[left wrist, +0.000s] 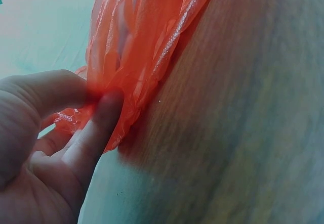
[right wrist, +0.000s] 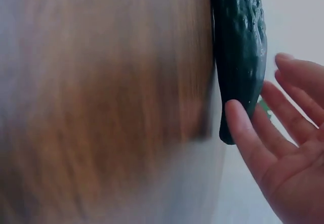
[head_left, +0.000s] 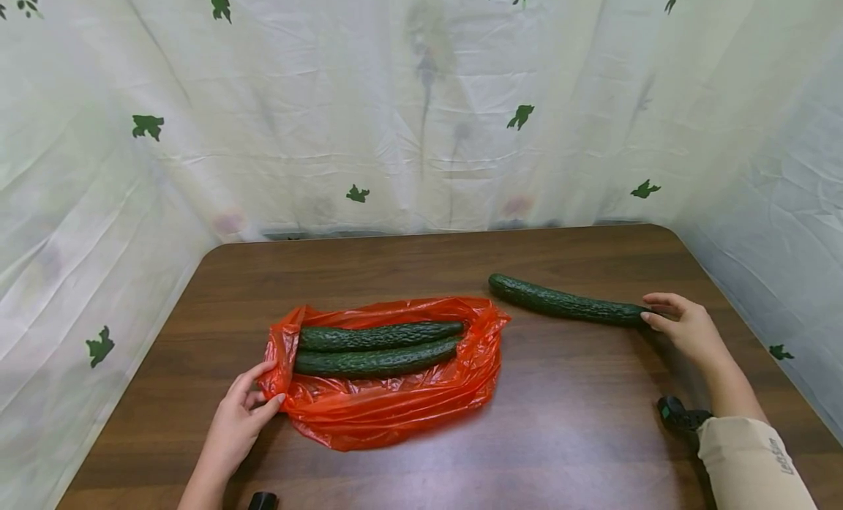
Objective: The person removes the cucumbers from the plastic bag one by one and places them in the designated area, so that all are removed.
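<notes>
Two dark green cucumbers point(head_left: 375, 362) lie side by side in a thin red plastic bag point(head_left: 395, 415), seen through its wide mouth. At the bag's left end my left hand point(head_left: 240, 415) pinches the gathered plastic between thumb and fingers; the left wrist view shows the thumb point(left wrist: 101, 118) pressed on the red film. A third cucumber point(head_left: 560, 303) lies on the table outside the bag, to its right. My right hand point(head_left: 688, 331) lightly holds its right end, thumb point(right wrist: 240, 120) on one side and fingers on the other, the index finger held off the skin.
Everything stands on a brown wood-grain table point(head_left: 560, 437). A pale curtain point(head_left: 395, 129) with green leaf prints hangs behind and along both sides. A black device point(head_left: 678, 413) is at my right wrist, and another dark piece point(head_left: 263, 501) shows by the left.
</notes>
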Tool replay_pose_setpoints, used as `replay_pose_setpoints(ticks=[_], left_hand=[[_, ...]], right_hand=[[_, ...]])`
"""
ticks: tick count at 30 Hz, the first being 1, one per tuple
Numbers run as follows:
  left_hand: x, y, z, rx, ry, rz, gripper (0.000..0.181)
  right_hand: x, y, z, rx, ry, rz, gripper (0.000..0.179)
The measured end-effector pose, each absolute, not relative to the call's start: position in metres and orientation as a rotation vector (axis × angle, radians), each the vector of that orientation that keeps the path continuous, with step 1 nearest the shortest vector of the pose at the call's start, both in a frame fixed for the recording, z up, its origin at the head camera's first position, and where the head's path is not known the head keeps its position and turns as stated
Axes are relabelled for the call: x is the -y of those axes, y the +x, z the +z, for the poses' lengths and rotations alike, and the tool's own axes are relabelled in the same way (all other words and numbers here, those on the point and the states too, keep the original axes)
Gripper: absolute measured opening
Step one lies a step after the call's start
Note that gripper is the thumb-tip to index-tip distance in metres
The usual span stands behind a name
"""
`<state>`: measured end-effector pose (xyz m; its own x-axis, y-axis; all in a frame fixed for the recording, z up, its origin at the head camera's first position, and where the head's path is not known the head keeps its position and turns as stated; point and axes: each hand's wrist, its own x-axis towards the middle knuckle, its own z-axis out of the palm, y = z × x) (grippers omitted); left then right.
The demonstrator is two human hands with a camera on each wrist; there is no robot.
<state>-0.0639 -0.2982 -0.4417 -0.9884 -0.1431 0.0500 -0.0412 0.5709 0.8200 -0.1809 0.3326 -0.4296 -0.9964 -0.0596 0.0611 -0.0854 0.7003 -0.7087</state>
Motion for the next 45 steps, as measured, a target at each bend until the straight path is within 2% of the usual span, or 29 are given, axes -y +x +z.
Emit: replay_pose_setpoints(ticks=[7, 15, 25, 34, 45], left_hand=[[0.298, -0.064, -0.442, 2.686, 0.163, -1.379, 0.052], [0.298, -0.064, -0.443, 2.686, 0.154, -1.378, 0.052], [0.298, -0.064, -0.442, 2.708, 0.176, -1.392, 0.054], [0.298, -0.065, -0.442, 2.709, 0.177, -1.392, 0.054], [0.298, -0.065, -0.442, 2.692, 0.154, -1.385, 0.053]], right_hand=[[-0.323, -0.177, -0.416, 2.819, 0.147, 1.145, 0.043], [-0.287, -0.177, -0.391, 2.747, 0.249, 1.223, 0.042], [-0.230, -0.177, -0.362, 2.542, 0.539, 1.420, 0.035], [-0.172, -0.173, -0.350, 2.453, 0.856, 1.575, 0.036], [-0.091, -0.154, -0.333, 2.430, 1.074, 1.783, 0.031]])
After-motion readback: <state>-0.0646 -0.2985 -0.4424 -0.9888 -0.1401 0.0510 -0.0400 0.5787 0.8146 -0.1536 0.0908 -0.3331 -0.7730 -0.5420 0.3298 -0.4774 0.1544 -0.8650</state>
